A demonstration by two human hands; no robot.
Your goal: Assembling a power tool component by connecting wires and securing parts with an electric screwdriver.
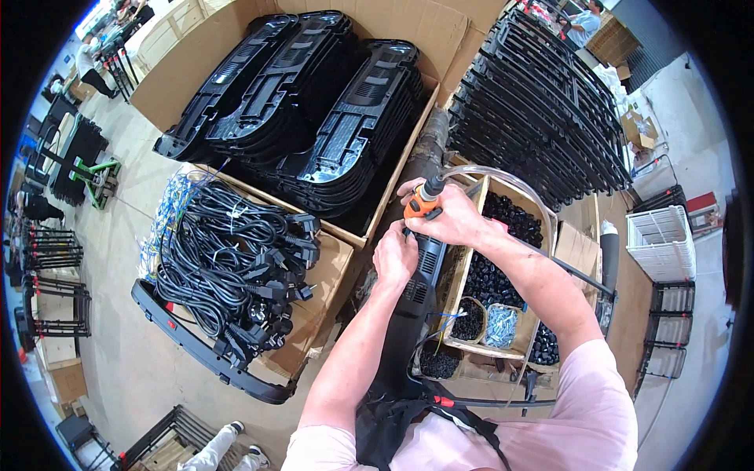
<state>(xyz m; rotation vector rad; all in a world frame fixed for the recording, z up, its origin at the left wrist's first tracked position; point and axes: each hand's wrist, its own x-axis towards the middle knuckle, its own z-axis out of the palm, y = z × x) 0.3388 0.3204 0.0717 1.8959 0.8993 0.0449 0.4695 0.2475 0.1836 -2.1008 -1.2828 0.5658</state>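
My right hand (457, 220) is closed round an orange and black power screwdriver (422, 206) with a clear hose running behind it. Just below, my left hand (395, 256) has its fingers bent together at the edge of a long black plastic housing (428, 263) with vent slots. What those fingers pinch, if anything, is too small or hidden to make out. The housing lies in front of me, its lower part running toward my body. Where the screwdriver's tip ends is hidden by my hands.
Stacked black plastic covers (345, 145) fill a large cardboard box (428, 31). Bundled black power cords (228, 251) lie at the left beside a curved black bar (212, 357). Right, a wooden bin (453, 310) holds black knobs and silver screws (500, 325); black metal frames (542, 102) stand behind.
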